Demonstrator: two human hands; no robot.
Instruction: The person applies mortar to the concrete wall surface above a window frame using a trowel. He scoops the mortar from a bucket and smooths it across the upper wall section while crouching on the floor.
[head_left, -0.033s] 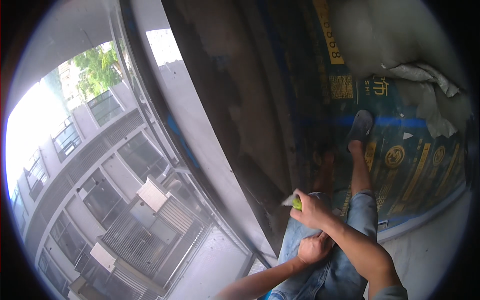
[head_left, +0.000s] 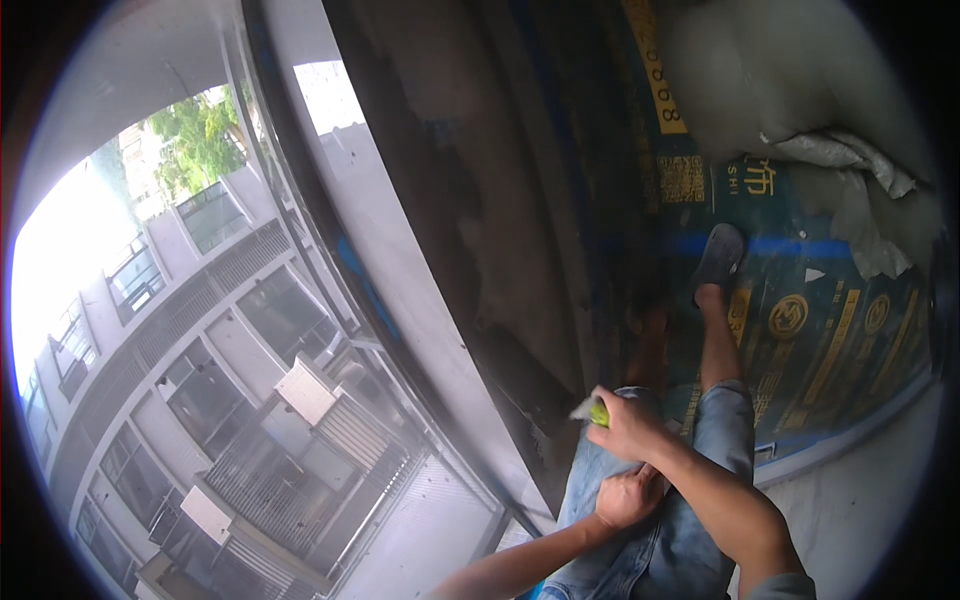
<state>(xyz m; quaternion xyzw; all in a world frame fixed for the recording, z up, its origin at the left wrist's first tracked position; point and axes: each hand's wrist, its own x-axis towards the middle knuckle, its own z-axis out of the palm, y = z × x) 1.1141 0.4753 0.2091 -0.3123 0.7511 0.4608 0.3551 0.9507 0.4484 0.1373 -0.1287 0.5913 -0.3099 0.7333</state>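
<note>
My right hand point(head_left: 632, 428) is closed round the green handle of a small scraper point(head_left: 599, 412). The scraper's short pale blade points left, beside the dark surface point(head_left: 500, 330) along my left leg; I cannot tell whether it touches. Below it, my left hand point(head_left: 626, 498) is closed in a fist on the lap of my light blue jeans point(head_left: 672, 540). My right forearm crosses just above this fist. Whatever the left fingers may hold is hidden.
A green printed protective sheet point(head_left: 790, 290) with blue tape covers the floor under my dark shoe point(head_left: 719, 262). Crumpled grey sheeting point(head_left: 850, 160) lies at the far right. On the left, a white window frame point(head_left: 420, 260) borders a drop to the outside, with a building opposite.
My right hand has drawn the scraper slightly right and toward me, away from the dark surface. The left fist stays in place.
</note>
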